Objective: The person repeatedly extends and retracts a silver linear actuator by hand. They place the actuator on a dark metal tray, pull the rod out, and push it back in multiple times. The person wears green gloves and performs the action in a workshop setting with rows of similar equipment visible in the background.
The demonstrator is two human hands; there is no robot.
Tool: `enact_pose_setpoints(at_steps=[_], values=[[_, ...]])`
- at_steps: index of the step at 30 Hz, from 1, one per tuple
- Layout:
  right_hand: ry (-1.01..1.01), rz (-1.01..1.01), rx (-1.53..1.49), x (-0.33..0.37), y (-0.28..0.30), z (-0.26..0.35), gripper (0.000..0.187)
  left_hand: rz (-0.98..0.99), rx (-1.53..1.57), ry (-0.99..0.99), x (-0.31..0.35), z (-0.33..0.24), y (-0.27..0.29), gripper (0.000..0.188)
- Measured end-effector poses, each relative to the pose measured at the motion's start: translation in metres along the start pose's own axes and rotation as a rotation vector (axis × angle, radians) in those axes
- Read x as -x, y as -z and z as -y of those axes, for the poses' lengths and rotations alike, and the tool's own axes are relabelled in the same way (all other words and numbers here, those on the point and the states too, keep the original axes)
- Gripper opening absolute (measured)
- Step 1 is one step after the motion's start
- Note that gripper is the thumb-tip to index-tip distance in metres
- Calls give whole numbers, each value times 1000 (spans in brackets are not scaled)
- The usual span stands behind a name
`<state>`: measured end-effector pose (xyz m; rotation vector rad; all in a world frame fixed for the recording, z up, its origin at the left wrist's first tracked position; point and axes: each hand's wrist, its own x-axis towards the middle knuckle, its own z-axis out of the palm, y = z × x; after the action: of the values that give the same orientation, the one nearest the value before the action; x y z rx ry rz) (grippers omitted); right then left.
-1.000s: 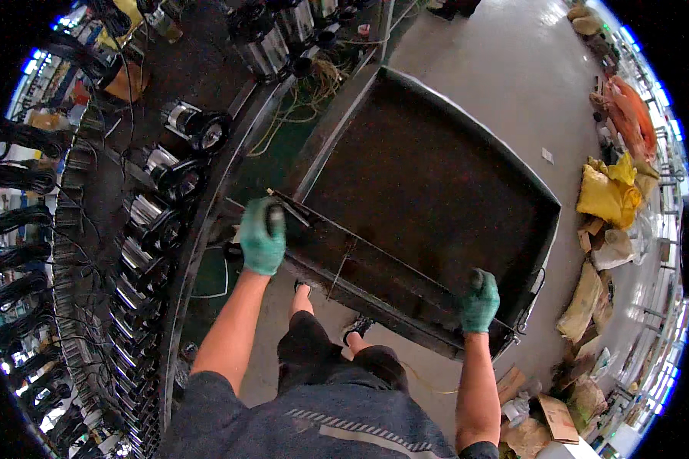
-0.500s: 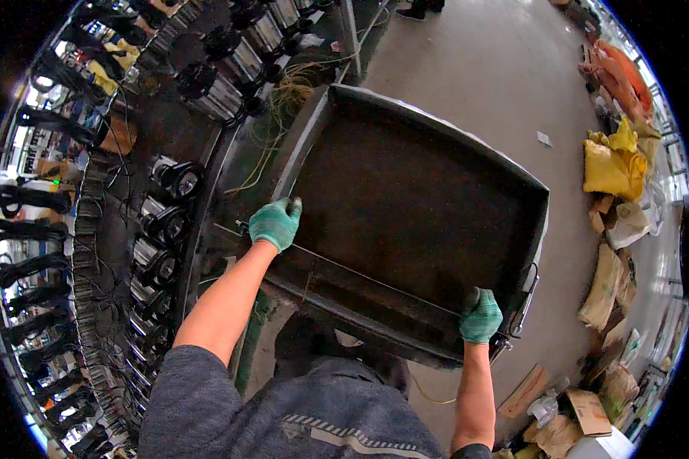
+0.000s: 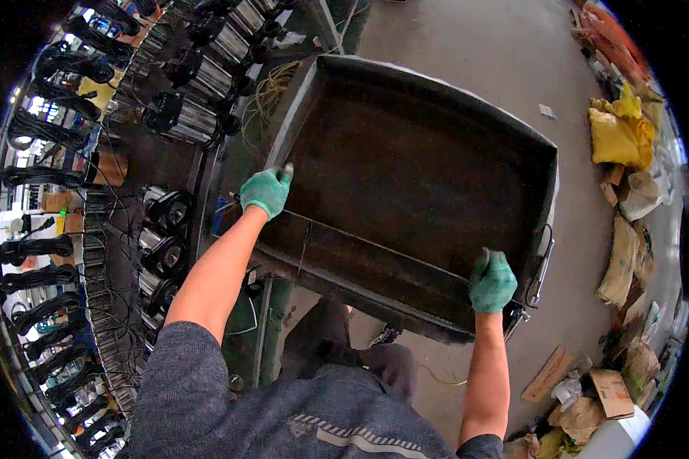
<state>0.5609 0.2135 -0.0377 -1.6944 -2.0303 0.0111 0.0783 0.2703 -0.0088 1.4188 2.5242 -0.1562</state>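
Note:
In front of me is a large, dark rectangular metal tray [image 3: 429, 84] with raised walls and a thin rail [image 3: 375, 249] running across its near part. My left hand [image 3: 266, 191], in a green knit glove, is closed over the tray's left wall, its thumb lying along the inner side. My right hand [image 3: 492, 283], gloved the same, is curled at the right end of the rail, thumb up. Its fingers seem wrapped round the tray's inner edge, though the contact is hidden under the glove. Beside it, a metal rod with a bent cable [image 3: 541, 275] lies outside the right wall.
At my left, racks hold several motor-like metal units [image 3: 199, 118] and bundled black cables [image 3: 42, 176]. Loose wire [image 3: 264, 96] hangs beyond the tray's left corner. Yellow sacks [image 3: 620, 138] and cardboard [image 3: 612, 392] lie along the right. A green metal frame [image 3: 272, 325] stands near my legs.
The tray and both hands sit slightly higher in view. The racks at left have shifted relative to the tray, and my shoe now shows below it. Both hands keep their places on the tray.

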Motion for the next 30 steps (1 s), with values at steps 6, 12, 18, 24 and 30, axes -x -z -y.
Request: enact_pose_setpoints(at_steps=[6,12,18,24,30], values=[[-28,14,34,-55,-18,-4,16,-3,12,-36,-48,-25,18,61],[-71,-35,59,-120,-45,-12,22,34,-51,-2,-110,-56,31,65],[-86,-29,91,-193,-75,-26,27,-23,-34,-28,-177,-81,41,64],[-104,-42,150,-257,-107,-51,38,28,-48,-38,-232,-110,56,62],[-166,32,183,-309,-124,-57,43,14,-32,-45,-285,-125,57,62]])
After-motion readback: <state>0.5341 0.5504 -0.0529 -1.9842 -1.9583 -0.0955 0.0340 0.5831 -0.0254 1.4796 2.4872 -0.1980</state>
